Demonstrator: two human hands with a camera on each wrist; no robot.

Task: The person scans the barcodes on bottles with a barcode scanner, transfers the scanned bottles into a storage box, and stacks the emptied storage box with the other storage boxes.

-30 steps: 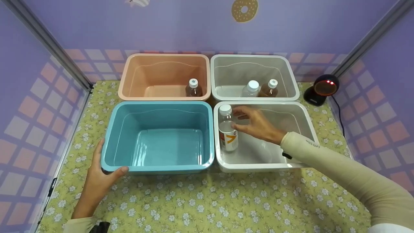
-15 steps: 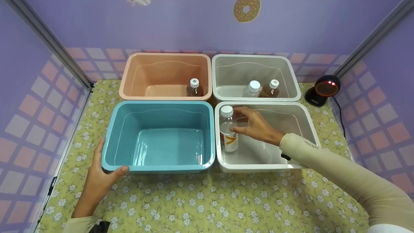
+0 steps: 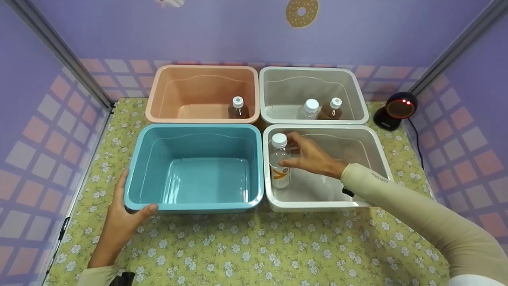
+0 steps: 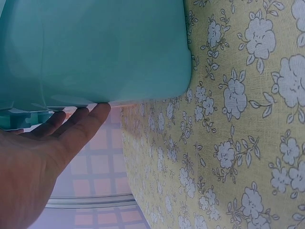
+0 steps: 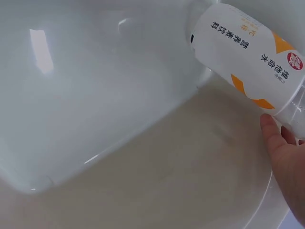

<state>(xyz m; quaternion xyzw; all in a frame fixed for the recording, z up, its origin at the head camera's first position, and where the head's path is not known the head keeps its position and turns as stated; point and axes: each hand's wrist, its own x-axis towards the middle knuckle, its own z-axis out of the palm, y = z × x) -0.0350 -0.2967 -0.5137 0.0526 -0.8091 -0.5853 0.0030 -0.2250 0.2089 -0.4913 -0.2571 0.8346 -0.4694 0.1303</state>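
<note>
Head view: blue bin [image 3: 194,206] at near left, near right white bin [image 3: 317,205] beside it, both on the counter [image 3: 246,250].
Clear bottle [image 3: 281,174]: upright inside the near right white bin, at its left end.
Right hand [image 3: 311,156]: thumb and fingers clamped on the clear bottle, below its white cap [image 3: 279,140].
Left hand [image 3: 123,218]: fingers straight against the blue bin's left outer wall, thumb apart at its near rim.

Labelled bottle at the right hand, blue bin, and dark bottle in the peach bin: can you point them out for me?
Labelled bottle [image 5: 251,61]: right wrist view, on its white label.
Blue bin [image 3: 202,206]: head view, on the front rim.
Dark bottle [image 3: 238,112]: head view, just below the white cap.
</note>
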